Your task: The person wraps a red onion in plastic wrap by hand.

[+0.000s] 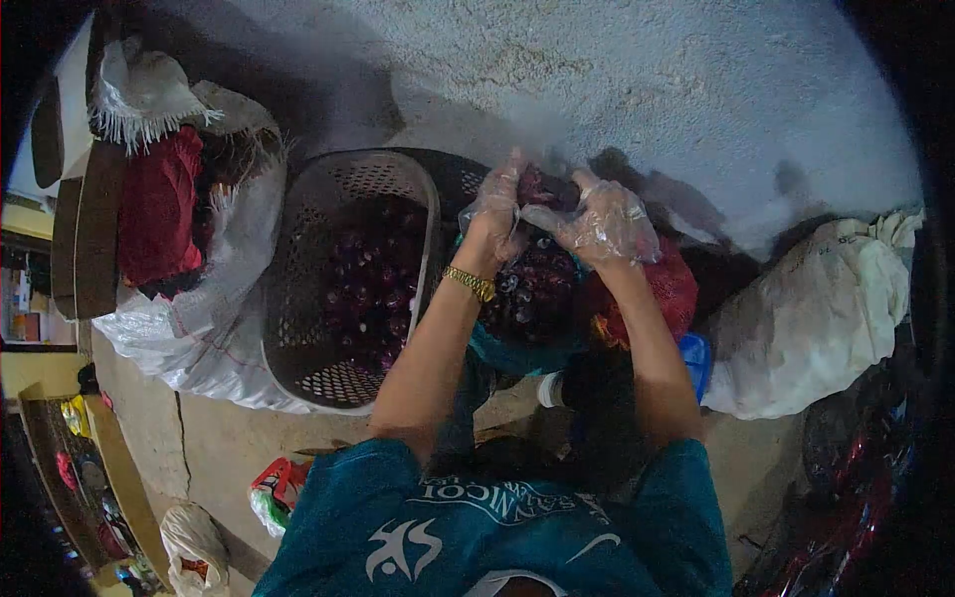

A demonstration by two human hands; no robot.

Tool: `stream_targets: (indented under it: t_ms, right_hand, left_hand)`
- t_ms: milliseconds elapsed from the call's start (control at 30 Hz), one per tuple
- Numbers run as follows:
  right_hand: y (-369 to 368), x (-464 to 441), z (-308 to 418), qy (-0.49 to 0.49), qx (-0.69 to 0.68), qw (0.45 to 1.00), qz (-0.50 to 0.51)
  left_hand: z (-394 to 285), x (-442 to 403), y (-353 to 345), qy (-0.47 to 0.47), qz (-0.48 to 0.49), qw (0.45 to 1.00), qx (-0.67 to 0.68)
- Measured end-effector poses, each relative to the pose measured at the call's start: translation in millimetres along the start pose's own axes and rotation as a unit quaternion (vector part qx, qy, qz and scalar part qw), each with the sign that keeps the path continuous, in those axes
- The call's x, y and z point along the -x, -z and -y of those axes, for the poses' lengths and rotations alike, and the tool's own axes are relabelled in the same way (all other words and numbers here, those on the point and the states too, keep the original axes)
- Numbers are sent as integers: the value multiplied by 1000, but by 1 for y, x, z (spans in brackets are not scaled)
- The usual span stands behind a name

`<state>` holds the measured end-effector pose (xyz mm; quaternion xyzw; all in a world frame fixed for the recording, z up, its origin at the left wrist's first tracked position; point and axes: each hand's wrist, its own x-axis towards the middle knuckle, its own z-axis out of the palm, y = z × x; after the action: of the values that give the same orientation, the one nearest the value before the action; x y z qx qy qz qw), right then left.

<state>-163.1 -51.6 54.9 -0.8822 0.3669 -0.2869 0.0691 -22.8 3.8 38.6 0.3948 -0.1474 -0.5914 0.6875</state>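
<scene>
Both of my hands wear clear plastic gloves and are raised over a round teal container full of dark red onions. My left hand, with a gold watch at the wrist, has its fingers apart at the container's far left side. Across from it, my right hand has its thumb stretched toward the left hand. A dark reddish thing shows between the hands; whether either hand touches it is unclear. To the left, an oval plastic basket holds many purple onions.
A white woven sack with red mesh cloth stands at left. Right of the container are a red mesh bag, a blue plastic thing and a full pale sack. A rough wall rises beyond.
</scene>
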Motion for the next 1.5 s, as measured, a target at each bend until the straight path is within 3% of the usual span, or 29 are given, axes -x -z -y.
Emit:
stream_targets:
  t_ms: [267, 333, 433, 600, 667, 733, 833, 933, 1167, 1333, 1433, 1500]
  right_hand:
    - [17, -4, 9, 11, -8, 1000, -21]
    - [22, -8, 11, -25, 21, 997, 70]
    - [21, -6, 10, -11, -29, 998, 57]
    - [16, -3, 8, -10, -1, 998, 56]
    - [15, -2, 6, -11, -9, 999, 48]
    - [16, -3, 5, -47, -43, 990, 122]
    - [18, -4, 5, -61, -33, 986, 154]
    - [16, 1, 4, -45, -100, 992, 67]
    - [17, 0, 6, -62, -94, 986, 124]
    - [13, 3, 6, 40, -19, 994, 100]
    - [28, 0, 17, 22, 31, 986, 160]
    - [25, 2, 15, 29, 15, 988, 149]
  left_hand:
    - [-8, 6, -9, 21, -24, 999, 25]
    - [-8, 5, -8, 21, -22, 999, 20]
    - [-7, 3, -6, 16, -20, 1000, 13]
    - [-7, 4, -3, 22, -29, 999, 16]
    - [-5, 2, -1, 2, 14, 998, 60]
    - [-6, 3, -3, 6, 4, 998, 57]
    - [-8, 2, -2, 35, 11, 998, 52]
    - [-12, 4, -1, 66, 39, 995, 60]
    - [-9, 10, -8, 52, -3, 996, 72]
    - [0, 7, 5, 42, 1, 992, 122]
    - [1, 5, 7, 45, -21, 991, 127]
    - [3, 4, 9, 51, -17, 989, 141]
